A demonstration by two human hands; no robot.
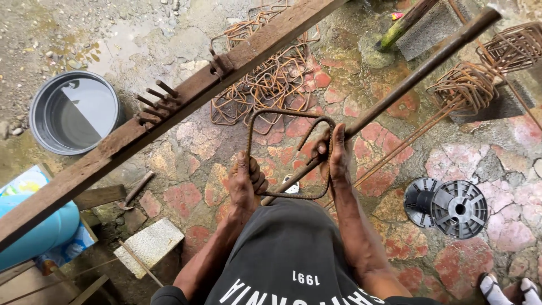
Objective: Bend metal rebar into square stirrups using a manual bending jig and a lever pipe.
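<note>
My left hand (244, 182) is closed tight around the left side of a rusty rebar stirrup (285, 153), while my right hand (337, 153) wraps the stirrup's right side together with the lower end of a long steel bending bar (420, 70) that slants away to the upper right. The stirrup hangs in front of my waist, above the stone-paved ground (491, 164), and not on the wooden plank counter (169, 107) that crosses the scene on the diagonal. By my reading, I am in the middle of forming the bends: the rod already makes a rough rectangle with rounded corners, and its free end curls in as a hook near my right thumb. The next move seems to call for a firm hold with the left hand and steady leverage on the bar, so the corner closes square. The steel is ribbed, brown with rust and thin enough to work by hand. Beyond, a heap of finished stirrups (271, 73) lies past the counter, whose bending pegs (161, 96) stick up near a grey bucket of water (76, 113); two plastic spools (449, 206) rest to my right.
</note>
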